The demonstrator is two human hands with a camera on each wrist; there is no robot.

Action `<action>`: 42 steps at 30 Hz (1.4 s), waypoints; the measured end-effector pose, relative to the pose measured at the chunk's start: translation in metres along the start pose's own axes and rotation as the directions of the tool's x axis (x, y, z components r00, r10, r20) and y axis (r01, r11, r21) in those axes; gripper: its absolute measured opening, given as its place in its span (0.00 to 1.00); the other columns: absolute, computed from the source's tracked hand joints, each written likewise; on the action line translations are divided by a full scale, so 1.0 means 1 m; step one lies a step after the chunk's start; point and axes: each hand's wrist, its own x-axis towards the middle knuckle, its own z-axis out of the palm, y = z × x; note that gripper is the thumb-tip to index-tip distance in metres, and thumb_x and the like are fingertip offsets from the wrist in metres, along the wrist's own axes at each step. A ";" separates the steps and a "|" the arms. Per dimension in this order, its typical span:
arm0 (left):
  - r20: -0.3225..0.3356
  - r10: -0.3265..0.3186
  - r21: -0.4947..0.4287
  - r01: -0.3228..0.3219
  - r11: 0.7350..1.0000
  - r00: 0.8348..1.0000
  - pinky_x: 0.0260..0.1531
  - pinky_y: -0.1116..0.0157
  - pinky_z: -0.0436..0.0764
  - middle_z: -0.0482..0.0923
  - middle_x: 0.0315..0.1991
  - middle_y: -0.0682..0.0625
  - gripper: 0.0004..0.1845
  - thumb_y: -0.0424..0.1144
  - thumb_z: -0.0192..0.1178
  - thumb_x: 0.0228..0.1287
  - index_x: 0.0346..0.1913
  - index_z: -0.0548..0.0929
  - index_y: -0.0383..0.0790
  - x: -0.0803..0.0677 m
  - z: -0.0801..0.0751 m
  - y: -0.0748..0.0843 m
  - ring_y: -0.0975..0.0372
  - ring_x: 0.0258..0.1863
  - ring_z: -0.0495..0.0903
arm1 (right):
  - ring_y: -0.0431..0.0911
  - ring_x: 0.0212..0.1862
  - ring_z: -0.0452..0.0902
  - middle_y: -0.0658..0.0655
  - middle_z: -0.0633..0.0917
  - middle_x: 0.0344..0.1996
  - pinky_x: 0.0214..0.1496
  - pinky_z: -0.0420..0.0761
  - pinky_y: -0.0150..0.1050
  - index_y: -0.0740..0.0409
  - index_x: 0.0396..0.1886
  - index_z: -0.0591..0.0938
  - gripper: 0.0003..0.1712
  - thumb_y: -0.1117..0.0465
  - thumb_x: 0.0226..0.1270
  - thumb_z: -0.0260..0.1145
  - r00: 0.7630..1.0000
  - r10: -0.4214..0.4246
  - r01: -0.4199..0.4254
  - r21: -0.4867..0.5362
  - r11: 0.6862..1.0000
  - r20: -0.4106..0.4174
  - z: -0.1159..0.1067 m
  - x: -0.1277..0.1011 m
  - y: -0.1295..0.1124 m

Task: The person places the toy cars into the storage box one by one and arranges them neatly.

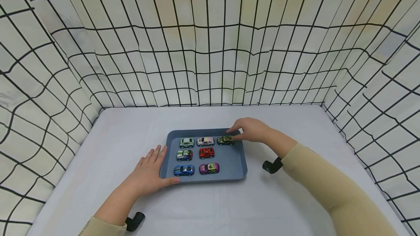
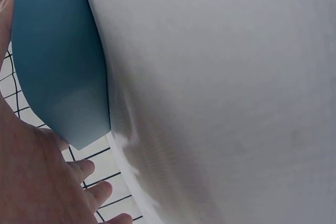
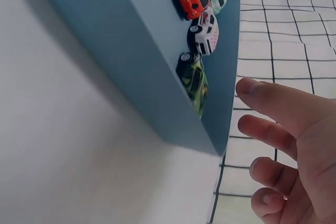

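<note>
Several toy cars stand in rows in a blue-grey tray (image 1: 229,163). The back row has a pale green car (image 1: 186,142), a white patterned car (image 1: 205,141) and a camouflage green car (image 1: 225,140). In front of them are a white, green and blue car (image 1: 184,155) and a red car (image 1: 206,153). A blue striped car (image 1: 183,170) and a purple car (image 1: 209,168) form the nearest row. My left hand (image 1: 149,172) rests along the tray's left side with its fingers spread, thumb at the front rim. Over the back right corner, my right hand (image 1: 254,130) reaches toward the camouflage car, fingers apart.
The tray lies on a table with a white cloth (image 1: 279,207). White walls with a black grid (image 1: 216,46) rise behind and at both sides. A black wrist device (image 1: 273,165) shows under the right wrist, another black device (image 1: 135,222) by the left.
</note>
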 end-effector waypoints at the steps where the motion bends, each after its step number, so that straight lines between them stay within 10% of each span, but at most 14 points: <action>1: 0.000 0.000 0.001 0.000 1.000 1.000 0.69 0.34 0.47 0.45 0.77 0.31 0.69 0.79 0.60 0.46 0.78 0.48 0.33 0.000 0.000 0.000 0.35 0.75 0.45 | 0.46 0.55 0.79 0.48 0.85 0.53 0.56 0.79 0.45 0.44 0.56 0.86 0.19 0.53 0.65 0.71 1.000 0.002 -0.002 0.008 1.000 -0.003 -0.001 -0.003 0.002; 25: -0.005 0.004 -0.004 -0.004 1.000 1.000 0.69 0.34 0.47 0.44 0.77 0.32 0.69 0.79 0.60 0.46 0.79 0.48 0.33 0.000 0.001 -0.001 0.35 0.75 0.45 | 0.45 0.40 0.75 0.53 0.85 0.50 0.41 0.79 0.42 0.49 0.55 0.86 0.19 0.55 0.64 0.72 0.978 0.203 -0.198 0.123 0.972 -0.036 -0.005 -0.115 0.083; 42: -0.014 0.004 -0.009 -0.004 1.000 1.000 0.69 0.34 0.48 0.45 0.77 0.32 0.69 0.80 0.59 0.46 0.78 0.49 0.33 -0.001 0.001 0.000 0.36 0.75 0.46 | 0.54 0.52 0.78 0.58 0.83 0.55 0.49 0.82 0.50 0.49 0.53 0.87 0.17 0.55 0.64 0.72 0.951 0.307 -0.309 0.179 0.934 0.039 -0.001 -0.163 0.111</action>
